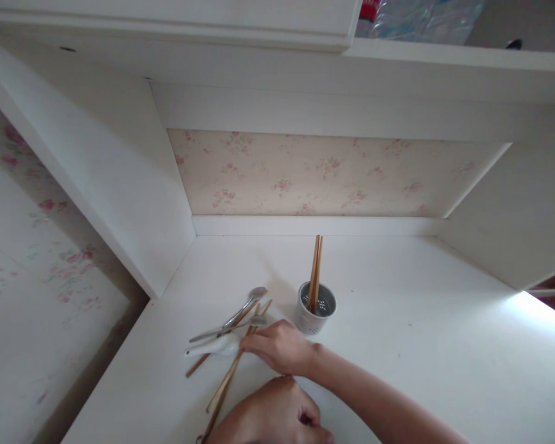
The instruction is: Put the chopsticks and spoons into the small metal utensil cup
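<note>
A loose pile of wooden chopsticks (222,385), metal spoons (240,311) and a white spoon (210,348) lies on the white desk (420,345). My right hand (280,348) reaches in from the right, its fingers pinched on a chopstick in the pile. My left hand (271,419) is at the bottom edge, curled into a fist, and a chopstick's lower end seems to run into it. Just right of the pile stands a small grey perforated utensil holder (315,308) with two chopsticks (315,268) upright in it.
The desk sits in a white alcove with side panels (120,185) left and right and floral wallpaper (314,176) behind. A shelf (444,58) overhead carries plastic bottles (420,15). The desk's left edge drops to a floral-patterned floor.
</note>
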Available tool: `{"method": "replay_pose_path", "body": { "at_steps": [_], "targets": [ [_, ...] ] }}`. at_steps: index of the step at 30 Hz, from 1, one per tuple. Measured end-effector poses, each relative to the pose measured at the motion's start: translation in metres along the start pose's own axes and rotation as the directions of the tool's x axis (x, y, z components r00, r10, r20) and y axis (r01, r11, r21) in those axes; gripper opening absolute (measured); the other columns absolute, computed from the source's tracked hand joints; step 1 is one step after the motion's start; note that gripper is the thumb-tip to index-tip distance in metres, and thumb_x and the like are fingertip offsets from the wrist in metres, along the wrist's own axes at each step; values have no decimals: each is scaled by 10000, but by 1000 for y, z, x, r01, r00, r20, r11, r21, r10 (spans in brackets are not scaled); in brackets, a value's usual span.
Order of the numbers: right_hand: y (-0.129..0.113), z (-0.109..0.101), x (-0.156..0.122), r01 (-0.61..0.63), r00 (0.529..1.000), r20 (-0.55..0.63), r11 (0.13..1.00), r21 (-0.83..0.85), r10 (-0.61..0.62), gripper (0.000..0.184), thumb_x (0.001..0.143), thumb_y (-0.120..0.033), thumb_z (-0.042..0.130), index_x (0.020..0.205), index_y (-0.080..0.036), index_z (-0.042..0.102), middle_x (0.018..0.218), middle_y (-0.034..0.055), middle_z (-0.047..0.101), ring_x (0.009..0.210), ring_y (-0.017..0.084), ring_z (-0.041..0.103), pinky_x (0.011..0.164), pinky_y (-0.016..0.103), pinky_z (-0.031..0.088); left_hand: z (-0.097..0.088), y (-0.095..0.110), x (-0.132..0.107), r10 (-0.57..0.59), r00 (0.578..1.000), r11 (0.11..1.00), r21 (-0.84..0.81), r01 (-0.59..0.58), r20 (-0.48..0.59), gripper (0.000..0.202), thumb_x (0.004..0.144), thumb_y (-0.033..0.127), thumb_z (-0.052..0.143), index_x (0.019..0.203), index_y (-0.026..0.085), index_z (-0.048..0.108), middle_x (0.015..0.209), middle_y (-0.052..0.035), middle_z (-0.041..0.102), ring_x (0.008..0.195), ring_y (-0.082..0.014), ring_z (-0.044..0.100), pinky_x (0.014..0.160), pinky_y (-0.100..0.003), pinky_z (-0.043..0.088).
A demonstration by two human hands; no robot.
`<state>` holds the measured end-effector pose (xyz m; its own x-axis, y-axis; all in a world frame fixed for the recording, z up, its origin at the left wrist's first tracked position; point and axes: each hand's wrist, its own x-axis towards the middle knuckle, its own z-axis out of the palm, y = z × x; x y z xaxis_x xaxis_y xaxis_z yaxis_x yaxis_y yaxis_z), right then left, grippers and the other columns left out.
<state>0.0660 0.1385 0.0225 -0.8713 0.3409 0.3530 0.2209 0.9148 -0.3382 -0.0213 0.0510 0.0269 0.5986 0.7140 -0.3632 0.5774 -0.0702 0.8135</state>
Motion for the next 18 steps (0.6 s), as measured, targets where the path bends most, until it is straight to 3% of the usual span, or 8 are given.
{"method": "replay_pose_path", "body": {
  "at_steps": [2,4,7,10,14,16,18],
  "targets": [
    [-3,-11,-1,-158,987,44,970,185,152,267,1001,-271,397,1159,-252,612,768,-10,703,647,121,642,611,205,465,0,1,2,7,1000,1000,21,-7,-20,310,737,387,630,533,156,595,468,67,313,442,-60,274,430,-243,179],
    [-6,-20,-2,-244,970,101,909,337,223,274,1007,-287,387,1147,-242,619,765,-16,709,611,104,642,616,195,479,-1,3,4,14,999,999,38,-12,-42,329,756,375,609,519,150,573,468,67,298,458,-61,268,438,-237,181],
    [-12,-30,-2,-294,955,137,807,511,261,283,1007,-304,383,1126,-221,626,821,1,722,582,92,640,611,200,497,-2,6,6,-15,998,1000,8,15,-54,333,795,383,562,558,151,588,482,59,375,475,-71,331,450,-230,209],
    [-27,-42,-5,-321,939,147,641,697,311,301,998,-373,399,1094,-205,629,862,30,723,611,107,655,588,214,514,-4,10,6,-42,995,998,-42,38,-88,296,811,378,532,643,155,630,570,29,522,552,-101,454,503,-228,288],
    [-51,-65,-13,-226,934,81,402,887,348,335,990,-405,425,993,-175,668,865,64,701,771,147,677,700,269,544,-6,14,4,9,986,992,-123,-29,-166,229,808,338,534,815,147,660,733,-9,615,685,-139,545,600,-227,376],
    [-59,-77,-18,-126,927,-16,350,928,376,268,986,-351,464,985,-187,677,872,58,687,797,146,675,719,276,545,-7,12,6,25,988,985,-164,-50,-152,249,815,356,531,744,145,642,674,4,580,626,-121,518,552,-219,352],
    [-60,-89,-22,14,882,-168,334,943,440,178,972,-284,506,1100,-258,628,940,38,684,768,133,681,698,281,557,-6,8,9,27,992,982,-185,-50,-125,343,834,414,519,637,146,605,575,22,513,539,-97,452,498,-222,298]
  ]
}}
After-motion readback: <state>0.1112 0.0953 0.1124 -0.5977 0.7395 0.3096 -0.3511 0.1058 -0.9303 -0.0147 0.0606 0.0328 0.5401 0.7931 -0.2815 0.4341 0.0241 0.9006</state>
